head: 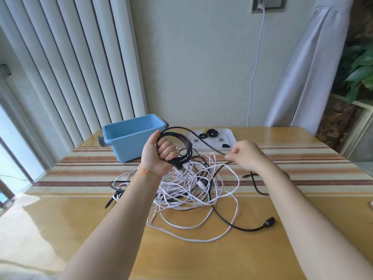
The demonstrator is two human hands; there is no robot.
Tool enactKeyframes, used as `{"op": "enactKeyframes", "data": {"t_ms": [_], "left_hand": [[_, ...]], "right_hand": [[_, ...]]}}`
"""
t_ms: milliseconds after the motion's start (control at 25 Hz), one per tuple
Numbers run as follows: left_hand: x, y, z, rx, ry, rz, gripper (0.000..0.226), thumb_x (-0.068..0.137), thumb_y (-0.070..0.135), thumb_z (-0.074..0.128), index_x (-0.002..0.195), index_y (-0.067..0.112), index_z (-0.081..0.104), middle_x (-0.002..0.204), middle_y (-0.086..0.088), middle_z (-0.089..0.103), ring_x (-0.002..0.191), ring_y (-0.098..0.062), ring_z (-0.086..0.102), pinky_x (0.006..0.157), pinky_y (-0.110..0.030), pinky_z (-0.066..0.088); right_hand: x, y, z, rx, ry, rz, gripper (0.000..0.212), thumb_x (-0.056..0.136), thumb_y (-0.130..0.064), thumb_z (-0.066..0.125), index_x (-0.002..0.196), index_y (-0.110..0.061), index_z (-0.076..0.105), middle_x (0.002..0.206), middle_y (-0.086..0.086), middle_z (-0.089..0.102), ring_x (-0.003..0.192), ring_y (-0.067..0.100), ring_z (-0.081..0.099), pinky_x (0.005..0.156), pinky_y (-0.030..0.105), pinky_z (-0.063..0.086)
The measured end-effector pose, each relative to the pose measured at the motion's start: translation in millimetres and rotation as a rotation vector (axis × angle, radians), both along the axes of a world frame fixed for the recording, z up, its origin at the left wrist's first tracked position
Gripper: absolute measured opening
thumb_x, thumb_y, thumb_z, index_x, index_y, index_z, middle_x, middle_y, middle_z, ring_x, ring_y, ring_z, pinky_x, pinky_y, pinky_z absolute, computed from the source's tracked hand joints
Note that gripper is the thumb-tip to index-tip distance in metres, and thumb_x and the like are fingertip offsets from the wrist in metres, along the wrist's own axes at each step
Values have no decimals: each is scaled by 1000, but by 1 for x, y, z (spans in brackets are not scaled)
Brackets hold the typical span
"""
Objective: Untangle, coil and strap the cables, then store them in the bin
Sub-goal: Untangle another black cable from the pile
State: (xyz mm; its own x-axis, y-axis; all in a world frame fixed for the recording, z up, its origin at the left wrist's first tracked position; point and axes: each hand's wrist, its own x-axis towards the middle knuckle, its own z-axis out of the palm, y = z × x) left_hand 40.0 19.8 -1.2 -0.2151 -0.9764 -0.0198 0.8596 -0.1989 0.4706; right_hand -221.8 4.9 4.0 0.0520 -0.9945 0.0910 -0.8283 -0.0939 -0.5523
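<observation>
Striped table runner (302, 158), white vertical blinds (70, 67), wall socket (268, 5) with white cord, green plant (359, 67)

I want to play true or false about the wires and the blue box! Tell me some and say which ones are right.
1. The left hand grips a coil of black cable. True.
2. The blue bin is full of cables. False: no cables show inside it.
3. The right hand pinches the black cable's loose run. True.
4. The white cables are neatly coiled. False: they lie in a tangle on the table.
5. The black straps sit on a white tray behind the tangle. True.
</observation>
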Motion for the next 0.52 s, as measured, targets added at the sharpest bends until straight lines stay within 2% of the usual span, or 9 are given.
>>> {"op": "enactKeyframes", "data": {"t_ms": [80, 160, 240, 360, 440, 520], "left_hand": [[-13, 2, 7, -30, -107, 11, 55, 102, 37, 36, 50, 22, 27, 54, 8, 8, 45, -10, 6, 41, -23, 12], [-27, 4, 13, -43, -268, 90, 54, 105, 38, 36, 54, 21, 30, 54, 7, 12, 44, -11, 11, 41, -22, 16], [-37, 7, 15, -55, -413, 166, 48, 105, 35, 39, 61, 19, 31, 51, 3, 24, 43, -13, 26, 43, -22, 29], [-46, 16, 14, -141, -653, 127, 44, 106, 32, 40, 65, 15, 36, 56, -8, 51, 50, -21, 53, 52, -27, 48], [-49, 19, 11, -177, -793, 90, 40, 106, 29, 41, 69, 14, 39, 61, -9, 60, 49, -19, 57, 49, -25, 46], [-48, 19, 8, -178, -897, 74, 35, 105, 27, 45, 74, 13, 43, 64, -8, 61, 49, -18, 57, 50, -26, 43]], "right_hand": [[24, 10, 8, 49, 227, 173, 27, 92, -35, 65, 83, -10, 69, 77, 2, 65, 67, 20, 55, 62, 29, 41], [44, 24, 19, 103, 307, 298, 25, 93, -39, 62, 82, -19, 72, 79, 1, 70, 67, 19, 58, 60, 28, 42], [59, 35, 27, 118, 319, 377, 23, 91, -41, 64, 81, -22, 73, 76, -1, 69, 65, 17, 59, 58, 28, 40], [74, 47, 37, 126, 261, 444, 18, 89, -35, 66, 86, -20, 76, 73, -3, 63, 64, 15, 56, 57, 29, 40], [74, 49, 40, 162, 222, 512, 17, 87, -21, 61, 94, -18, 76, 77, -11, 68, 72, 12, 62, 60, 27, 46], [70, 52, 44, 189, 178, 566, 26, 86, -9, 55, 100, -19, 74, 61, -23, 63, 57, -4, 56, 53, 14, 41]]}}
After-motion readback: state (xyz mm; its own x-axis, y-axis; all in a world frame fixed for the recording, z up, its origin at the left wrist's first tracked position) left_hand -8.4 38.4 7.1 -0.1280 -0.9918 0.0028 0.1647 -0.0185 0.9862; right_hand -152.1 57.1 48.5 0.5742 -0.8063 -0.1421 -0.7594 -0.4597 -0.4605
